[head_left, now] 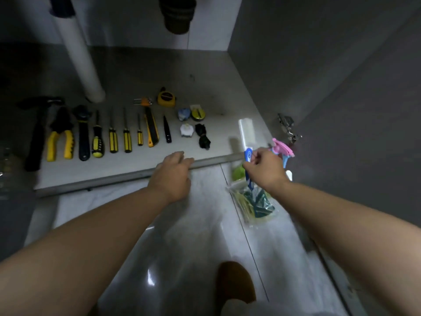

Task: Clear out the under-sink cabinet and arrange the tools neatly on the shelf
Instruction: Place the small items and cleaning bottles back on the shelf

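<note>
Right grip (265, 169): we are pinching a long white-and-blue packet (246, 133), thumb and fingers curled round its blue lower part. The packet is standing nearly upright, and its white end is rising past the grip over the front right corner of the shelf (205, 87).

Left grip (172, 176): we are holding it flat with fingers straight, gripping nothing, over the shelf's front edge, left of the right grip and apart from it.

Beyond and left of the left grip, a row is lying on the shelf: hammer (37, 133), pliers (60, 137), wrench (83, 133), screwdrivers (113, 140), utility knife (151, 128). A tape measure (166, 98) is sitting behind them.

Just right of the right grip is a pink spray trigger (282, 148). Beneath that grip, a clear bag (252, 204) is lying on the floor.
</note>
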### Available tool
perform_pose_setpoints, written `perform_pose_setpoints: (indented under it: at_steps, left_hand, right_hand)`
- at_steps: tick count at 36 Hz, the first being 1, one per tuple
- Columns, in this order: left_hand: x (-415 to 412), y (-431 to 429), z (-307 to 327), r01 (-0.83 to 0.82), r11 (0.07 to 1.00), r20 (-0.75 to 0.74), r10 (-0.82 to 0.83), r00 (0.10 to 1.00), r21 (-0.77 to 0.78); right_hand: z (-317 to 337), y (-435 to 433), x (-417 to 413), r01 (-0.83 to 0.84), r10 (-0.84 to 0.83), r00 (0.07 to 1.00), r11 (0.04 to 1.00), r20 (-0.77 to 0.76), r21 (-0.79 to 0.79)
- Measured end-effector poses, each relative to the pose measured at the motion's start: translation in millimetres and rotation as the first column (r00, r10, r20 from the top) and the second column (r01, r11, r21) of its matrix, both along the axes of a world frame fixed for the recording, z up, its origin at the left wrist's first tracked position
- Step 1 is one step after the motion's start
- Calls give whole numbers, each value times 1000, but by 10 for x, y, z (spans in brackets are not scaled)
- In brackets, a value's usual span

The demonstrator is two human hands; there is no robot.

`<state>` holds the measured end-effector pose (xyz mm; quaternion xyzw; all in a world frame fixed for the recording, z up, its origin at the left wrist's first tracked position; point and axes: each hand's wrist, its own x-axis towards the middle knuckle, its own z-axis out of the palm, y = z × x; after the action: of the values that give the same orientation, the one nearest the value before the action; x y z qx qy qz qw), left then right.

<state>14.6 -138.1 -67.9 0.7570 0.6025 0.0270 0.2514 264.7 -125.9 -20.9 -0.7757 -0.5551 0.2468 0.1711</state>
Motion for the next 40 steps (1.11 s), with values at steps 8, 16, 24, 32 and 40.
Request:
perform_pose_setpoints:
  at_steps: [8, 16, 24, 32, 40]
  left_hand:
    - [-255, 161, -396, 38, 999, -118, -41, 992, -26]
    - [-195, 121, -591, 36, 992, -176, -14, 984, 122]
    - [-194, 127, -599, 42, 992, -171, -21, 985, 120]
    - [-146, 172, -471, 35, 999, -214, -31, 976, 17]
    - [-55, 201, -300, 2, 994, -263, -31, 964, -109]
  right_hand:
    - [-227, 998, -411, -66, 78, 985, 994, 157, -84]
    - [-614, 1402, -610, -23, 42, 976, 996, 213, -91]
    - [-766, 1432, -651, 2, 10, 979, 998, 204, -57]
    - [-523, 1148, -417, -125, 124, 992, 992, 12, 36]
    - [-340, 522, 195, -307, 307, 952, 951, 16, -29]
